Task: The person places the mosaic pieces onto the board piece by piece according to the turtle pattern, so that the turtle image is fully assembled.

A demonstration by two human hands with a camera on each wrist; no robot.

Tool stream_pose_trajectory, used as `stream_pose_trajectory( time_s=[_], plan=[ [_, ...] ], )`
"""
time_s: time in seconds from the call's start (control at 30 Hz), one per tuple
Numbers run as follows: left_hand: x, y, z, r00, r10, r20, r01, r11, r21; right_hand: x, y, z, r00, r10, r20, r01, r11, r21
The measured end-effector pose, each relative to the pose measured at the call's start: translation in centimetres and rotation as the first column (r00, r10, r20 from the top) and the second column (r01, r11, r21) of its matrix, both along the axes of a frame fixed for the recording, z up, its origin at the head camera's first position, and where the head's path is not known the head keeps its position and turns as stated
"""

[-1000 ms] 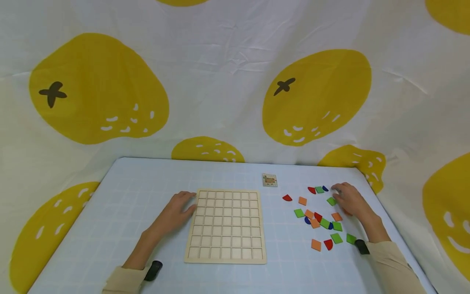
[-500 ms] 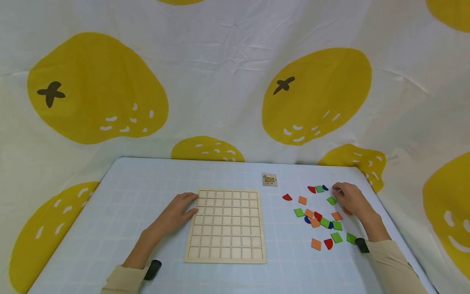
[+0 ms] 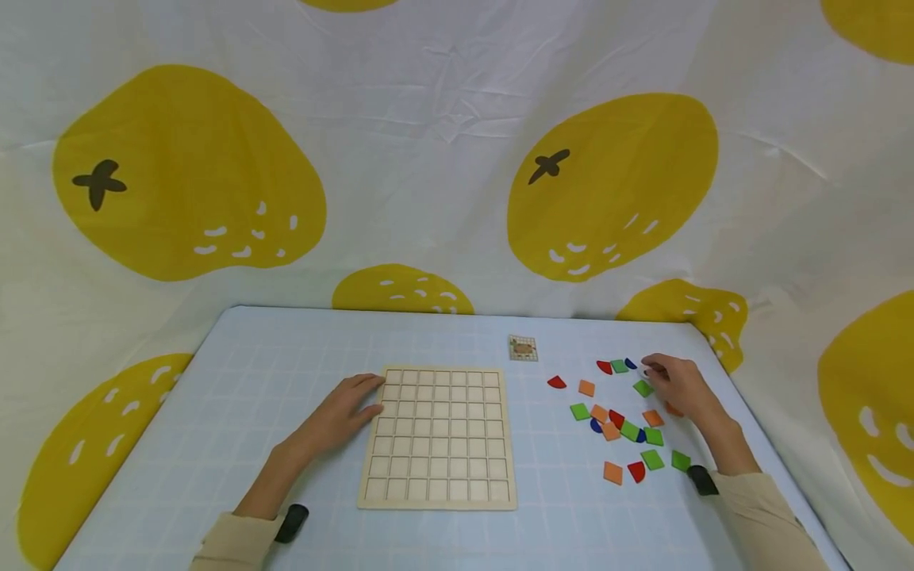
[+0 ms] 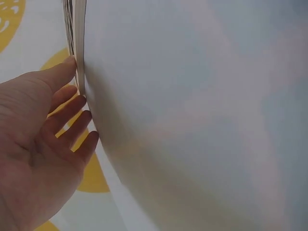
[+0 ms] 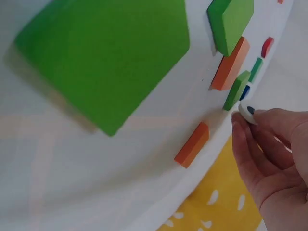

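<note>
In the head view, my left hand point(image 3: 339, 416) rests by the left edge of a pale wooden grid board point(image 3: 437, 506), thumb and fingertips touching it. The left wrist view shows my left hand point(image 4: 48, 139) with relaxed fingers along the board's thin edge point(image 4: 81, 48). My right hand point(image 3: 681, 388) is over the far right of the scattered pieces. In the right wrist view, my right hand point(image 5: 279, 154) pinches a small white rounded piece point(image 5: 246, 111) with a dark spot between thumb and fingers. Near it are a green piece point(image 5: 237, 90) and an orange piece point(image 5: 192, 145).
A small picture card point(image 3: 524, 348) lies behind the board's right corner. Right of the board are several flat pieces, among them an orange square point(image 3: 612, 473), a red quarter-circle point(image 3: 557, 382), a green square point(image 3: 653, 460) and a blue piece point(image 3: 631, 363). A fruit-patterned cloth hangs behind the table.
My right fingers have drawn together and shifted slightly; a white piece now shows between them. My left hand stays at the board's edge, with hardly any movement.
</note>
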State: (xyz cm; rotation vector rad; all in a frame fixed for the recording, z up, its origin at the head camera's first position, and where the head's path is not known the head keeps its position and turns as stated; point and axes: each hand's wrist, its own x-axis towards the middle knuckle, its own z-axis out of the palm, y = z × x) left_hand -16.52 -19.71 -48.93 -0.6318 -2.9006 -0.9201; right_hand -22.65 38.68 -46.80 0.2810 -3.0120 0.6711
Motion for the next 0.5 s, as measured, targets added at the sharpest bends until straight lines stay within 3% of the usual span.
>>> stream_pose_trajectory(
  time_s=[0.5],
  plan=[
    [0.0,-0.2,-0.7,0.999,-0.002,-0.044,0.002,1.000,-0.002,1.1,-3.3,0.8,0.999,-0.009,-0.048,0.004,0.993,-0.115]
  ],
)
